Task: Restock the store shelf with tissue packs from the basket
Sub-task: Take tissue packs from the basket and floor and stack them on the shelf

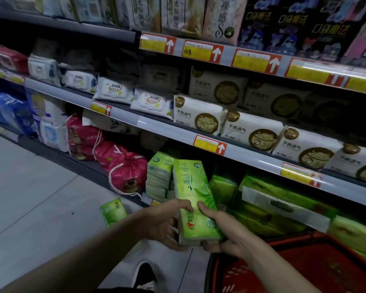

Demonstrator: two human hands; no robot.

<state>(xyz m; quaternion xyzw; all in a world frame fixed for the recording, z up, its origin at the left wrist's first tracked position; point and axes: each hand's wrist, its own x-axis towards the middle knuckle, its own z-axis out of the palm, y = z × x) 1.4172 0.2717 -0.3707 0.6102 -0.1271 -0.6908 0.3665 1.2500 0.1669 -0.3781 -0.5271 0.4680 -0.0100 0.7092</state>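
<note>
Tissue pack (193, 193), the long green one, is held in the air in front of the bottom shelf (87, 167), gripped at its near end only. L hand (164, 224) has thumb on the top face, fingers curled under the left edge. R hand (224, 231) has thumb on top, fingers wrapped under the end. Far end sticks out well past the fingertips, unsupported, aimed at the gap btw the stack of green packs (159, 176) just left and the big green bundles (273, 199) to the right. Risks, as I judge: slick wrap + one-end grip = pack sags or slips out. Pushed in skewed, its nose clips the stack & topples it. Raised too high, it hits the shelf rail (247, 159) above. Small green pack (113, 211) lies on the floor left of the L fingers, so it could get kicked. Red basket (294, 256) sits below the R wrist.
</note>
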